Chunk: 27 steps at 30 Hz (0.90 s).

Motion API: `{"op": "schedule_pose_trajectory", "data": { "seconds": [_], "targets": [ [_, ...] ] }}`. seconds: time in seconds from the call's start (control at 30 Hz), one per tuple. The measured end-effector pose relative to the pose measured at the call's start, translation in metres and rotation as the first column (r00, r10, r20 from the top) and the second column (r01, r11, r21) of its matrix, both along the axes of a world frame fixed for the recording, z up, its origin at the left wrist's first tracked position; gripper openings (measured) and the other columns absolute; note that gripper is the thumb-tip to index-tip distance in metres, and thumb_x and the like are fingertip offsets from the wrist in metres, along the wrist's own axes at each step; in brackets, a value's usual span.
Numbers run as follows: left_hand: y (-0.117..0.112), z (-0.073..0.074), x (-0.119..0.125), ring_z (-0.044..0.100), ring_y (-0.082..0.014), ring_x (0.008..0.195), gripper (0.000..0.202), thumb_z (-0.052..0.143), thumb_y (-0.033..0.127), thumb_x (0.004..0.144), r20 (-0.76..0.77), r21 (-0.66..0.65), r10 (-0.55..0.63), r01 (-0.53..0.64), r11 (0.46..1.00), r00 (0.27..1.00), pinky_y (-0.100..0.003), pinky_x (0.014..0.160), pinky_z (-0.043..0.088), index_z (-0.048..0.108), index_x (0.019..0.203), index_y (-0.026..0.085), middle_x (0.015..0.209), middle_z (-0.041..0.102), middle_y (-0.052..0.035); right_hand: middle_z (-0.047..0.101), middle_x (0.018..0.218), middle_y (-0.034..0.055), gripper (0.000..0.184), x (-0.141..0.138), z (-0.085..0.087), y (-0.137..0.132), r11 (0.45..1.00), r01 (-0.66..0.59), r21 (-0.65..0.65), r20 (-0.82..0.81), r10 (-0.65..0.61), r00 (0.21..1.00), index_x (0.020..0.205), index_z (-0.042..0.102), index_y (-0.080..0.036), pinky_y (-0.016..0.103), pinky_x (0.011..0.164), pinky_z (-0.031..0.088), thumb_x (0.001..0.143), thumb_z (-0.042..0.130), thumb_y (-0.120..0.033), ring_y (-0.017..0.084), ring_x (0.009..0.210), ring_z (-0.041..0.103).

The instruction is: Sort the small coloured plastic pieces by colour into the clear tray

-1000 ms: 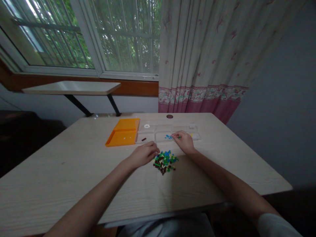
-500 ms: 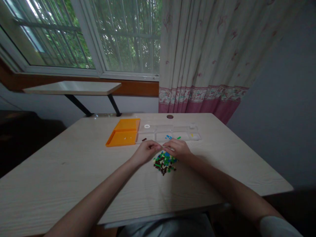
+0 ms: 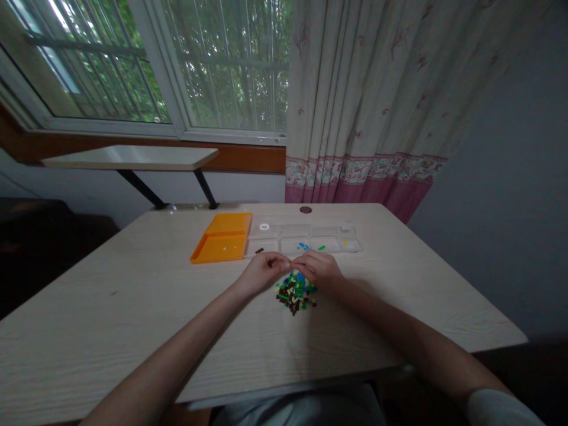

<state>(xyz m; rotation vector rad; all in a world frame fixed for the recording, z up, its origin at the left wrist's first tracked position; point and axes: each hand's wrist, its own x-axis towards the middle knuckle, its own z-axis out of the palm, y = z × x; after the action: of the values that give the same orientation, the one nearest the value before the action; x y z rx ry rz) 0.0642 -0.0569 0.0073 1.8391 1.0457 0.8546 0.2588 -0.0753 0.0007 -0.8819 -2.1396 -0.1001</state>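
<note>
My left hand (image 3: pixel 265 270) and my right hand (image 3: pixel 320 268) meet fingertip to fingertip above the table. A tiny yellowish piece (image 3: pixel 291 264) shows between their pinched fingers; its kind is too small to tell. Right below them lies a pile of small building bricks (image 3: pixel 295 293) in brown, green, blue and cream. Just beyond my hands is a clear compartment tray (image 3: pixel 294 229). In it are a few blue pieces (image 3: pixel 303 247), a green piece (image 3: pixel 322 248), a yellow piece (image 3: pixel 345 243) and a brown piece (image 3: pixel 260 251).
An orange tray (image 3: pixel 222 239) holding a few small pale pieces adjoins the clear tray on the left. A raised shelf (image 3: pixel 133 157) stands at the table's back left. Behind the table (image 3: pixel 133 307) are a window and a curtain (image 3: pixel 355 118).
My fingers have shifted slightly, and the yellowish piece between the fingertips now shows more clearly. The arms, the pile and the trays look the same.
</note>
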Motion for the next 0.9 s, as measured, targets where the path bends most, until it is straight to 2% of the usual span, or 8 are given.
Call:
{"op": "schedule_pose_trajectory", "data": {
  "seconds": [0.1, 0.2, 0.27, 0.43, 0.53, 0.67, 0.77, 0.9],
  "targets": [
    [-0.003, 0.015, -0.015, 0.047, -0.0096, 0.056, 0.025, 0.058, 0.036, 0.071, -0.201, 0.115, -0.054, 0.078, 0.990, 0.978, -0.019, 0.051, 0.033, 0.065, 0.074, 0.011, 0.065, 0.061, -0.0022, 0.064, 0.076, 0.0037, 0.017, 0.006, 0.003, 0.002, 0.996, -0.033, -0.084, -0.217, 0.014, 0.976, 0.083, 0.065, -0.019, 0.022, 0.062, 0.046, 0.085, 0.051, -0.028, 0.011, 0.069, 0.057],
    [-0.008, 0.028, -0.029, 0.046, -0.0085, 0.054, 0.017, 0.055, 0.027, 0.072, -0.357, 0.071, -0.258, 0.301, 0.951, 0.898, -0.017, 0.050, 0.032, 0.063, 0.072, 0.012, 0.062, 0.057, -0.0002, 0.062, 0.073, 0.0035, 0.016, 0.013, 0.005, 0.004, 0.989, -0.026, -0.146, -0.366, -0.030, 0.930, 0.080, 0.066, -0.019, 0.022, 0.050, 0.042, 0.082, 0.055, -0.030, 0.010, 0.058, 0.052],
    [-0.010, 0.032, -0.033, 0.045, -0.0083, 0.055, 0.013, 0.055, 0.022, 0.071, -0.423, 0.046, -0.332, 0.386, 0.921, 0.843, -0.017, 0.051, 0.032, 0.062, 0.072, 0.012, 0.061, 0.056, 0.0004, 0.062, 0.072, 0.0033, 0.016, 0.016, 0.005, 0.004, 0.984, -0.013, -0.178, -0.403, -0.061, 0.913, 0.079, 0.067, -0.019, 0.022, 0.048, 0.040, 0.080, 0.056, -0.030, 0.010, 0.054, 0.050],
    [-0.009, 0.027, -0.033, 0.047, -0.0089, 0.059, 0.012, 0.055, 0.019, 0.071, -0.488, 0.067, -0.360, 0.445, 0.893, 0.795, -0.017, 0.054, 0.033, 0.063, 0.078, 0.013, 0.068, 0.056, -0.0004, 0.061, 0.070, 0.0028, 0.016, 0.021, 0.005, 0.006, 0.980, 0.024, -0.197, -0.394, -0.101, 0.913, 0.080, 0.067, -0.020, 0.023, 0.052, 0.042, 0.080, 0.057, -0.032, 0.011, 0.059, 0.051],
    [-0.008, 0.023, -0.032, 0.048, -0.0090, 0.060, 0.015, 0.055, 0.019, 0.071, -0.512, 0.074, -0.357, 0.454, 0.888, 0.781, -0.017, 0.055, 0.034, 0.063, 0.083, 0.014, 0.070, 0.057, -0.0005, 0.062, 0.075, 0.0038, 0.018, 0.035, 0.012, 0.010, 0.987, 0.034, -0.160, -0.254, -0.074, 0.964, 0.083, 0.067, -0.020, 0.024, 0.060, 0.044, 0.083, 0.053, -0.032, 0.012, 0.067, 0.055],
    [-0.008, 0.020, -0.032, 0.048, -0.0092, 0.060, 0.014, 0.055, 0.020, 0.072, -0.506, 0.082, -0.350, 0.448, 0.890, 0.788, -0.017, 0.056, 0.034, 0.063, 0.082, 0.014, 0.069, 0.057, -0.0005, 0.063, 0.089, 0.0049, 0.021, 0.077, 0.026, 0.020, 0.975, 0.136, -0.174, 0.126, -0.115, 0.985, 0.093, 0.065, -0.021, 0.025, 0.074, 0.044, 0.086, 0.047, -0.028, 0.014, 0.081, 0.057],
    [-0.008, 0.020, -0.033, 0.049, -0.0099, 0.060, 0.014, 0.055, 0.022, 0.072, -0.482, 0.084, -0.347, 0.437, 0.896, 0.805, -0.017, 0.057, 0.035, 0.063, 0.080, 0.014, 0.070, 0.058, -0.0014, 0.064, 0.090, 0.0048, 0.020, 0.112, 0.032, 0.028, 0.900, 0.370, -0.231, 0.319, -0.289, 0.903, 0.093, 0.065, -0.021, 0.024, 0.073, 0.042, 0.085, 0.046, -0.025, 0.015, 0.081, 0.058],
    [-0.009, 0.021, -0.032, 0.050, -0.0107, 0.061, 0.012, 0.056, 0.021, 0.071, -0.438, 0.070, -0.363, 0.434, 0.898, 0.822, -0.018, 0.058, 0.036, 0.064, 0.078, 0.015, 0.071, 0.060, -0.0023, 0.065, 0.091, 0.0068, 0.022, 0.142, 0.030, 0.036, 0.763, 0.574, -0.297, 0.492, -0.394, 0.777, 0.090, 0.067, -0.019, 0.023, 0.072, 0.040, 0.083, 0.047, -0.024, 0.016, 0.081, 0.058]
  ]
}}
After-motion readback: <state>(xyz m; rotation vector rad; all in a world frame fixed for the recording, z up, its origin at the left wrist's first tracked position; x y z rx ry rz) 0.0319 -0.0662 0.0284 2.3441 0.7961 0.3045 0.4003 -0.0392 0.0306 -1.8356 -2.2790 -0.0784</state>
